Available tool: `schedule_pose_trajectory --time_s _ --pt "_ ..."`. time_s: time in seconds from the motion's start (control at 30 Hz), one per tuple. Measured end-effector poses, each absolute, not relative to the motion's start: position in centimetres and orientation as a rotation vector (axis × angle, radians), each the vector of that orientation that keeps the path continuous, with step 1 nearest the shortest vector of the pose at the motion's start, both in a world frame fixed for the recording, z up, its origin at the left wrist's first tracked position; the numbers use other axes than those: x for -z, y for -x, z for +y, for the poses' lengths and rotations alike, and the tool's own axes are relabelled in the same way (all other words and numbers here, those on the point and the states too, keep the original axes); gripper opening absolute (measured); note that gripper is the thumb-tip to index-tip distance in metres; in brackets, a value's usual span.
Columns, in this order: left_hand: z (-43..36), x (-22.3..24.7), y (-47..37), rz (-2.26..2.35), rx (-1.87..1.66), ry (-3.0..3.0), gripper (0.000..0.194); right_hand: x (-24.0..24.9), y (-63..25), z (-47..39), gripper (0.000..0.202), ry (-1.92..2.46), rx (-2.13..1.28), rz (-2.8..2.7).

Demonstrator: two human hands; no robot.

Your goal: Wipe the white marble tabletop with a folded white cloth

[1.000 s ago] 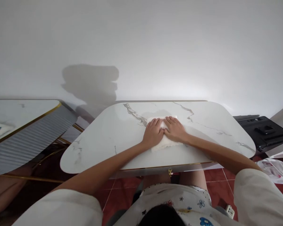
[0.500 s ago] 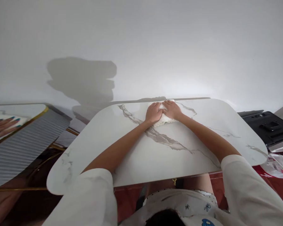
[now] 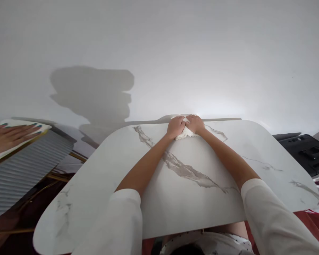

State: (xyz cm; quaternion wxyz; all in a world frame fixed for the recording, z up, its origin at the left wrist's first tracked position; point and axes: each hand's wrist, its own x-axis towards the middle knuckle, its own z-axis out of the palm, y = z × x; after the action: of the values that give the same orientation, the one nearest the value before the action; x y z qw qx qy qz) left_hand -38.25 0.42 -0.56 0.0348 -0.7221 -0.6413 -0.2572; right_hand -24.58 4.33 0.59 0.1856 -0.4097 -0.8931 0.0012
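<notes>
My left hand (image 3: 175,126) and my right hand (image 3: 195,124) press side by side on a bunched white cloth (image 3: 186,133), thumbs close together. The fingers of both hands curl over the cloth, which lies at the far edge of a white marble-patterned tabletop (image 3: 212,209) next to the wall. Its middle is covered by my hands. Both arms stretch forward across the table.
At left, another person's hand (image 3: 14,136) lies on a white cloth (image 3: 46,126) on a gold-edged cabinet with a ribbed grey side (image 3: 29,170). The wall (image 3: 175,53) rises behind the table. A black appliance (image 3: 305,150) stands at the right.
My hands and the cloth have moved to the table's far edge, against the wall. My view has shifted closer over the table. The other person's hand has slid further along the cabinet.
</notes>
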Motion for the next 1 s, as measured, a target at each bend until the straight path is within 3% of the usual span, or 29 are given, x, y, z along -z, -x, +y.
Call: schedule_pose_trajectory --time_s 0.37,1.0 --pt "-3.0 0.1 37.2 -1.807 0.725 2.300 0.034 -0.4 23.5 1.2 0.045 1.169 0.091 -2.537" --pt "-22.8 1.2 31.7 -2.056 0.645 2.226 0.050 -0.1 16.8 -18.0 0.052 0.985 -0.037 -2.611"
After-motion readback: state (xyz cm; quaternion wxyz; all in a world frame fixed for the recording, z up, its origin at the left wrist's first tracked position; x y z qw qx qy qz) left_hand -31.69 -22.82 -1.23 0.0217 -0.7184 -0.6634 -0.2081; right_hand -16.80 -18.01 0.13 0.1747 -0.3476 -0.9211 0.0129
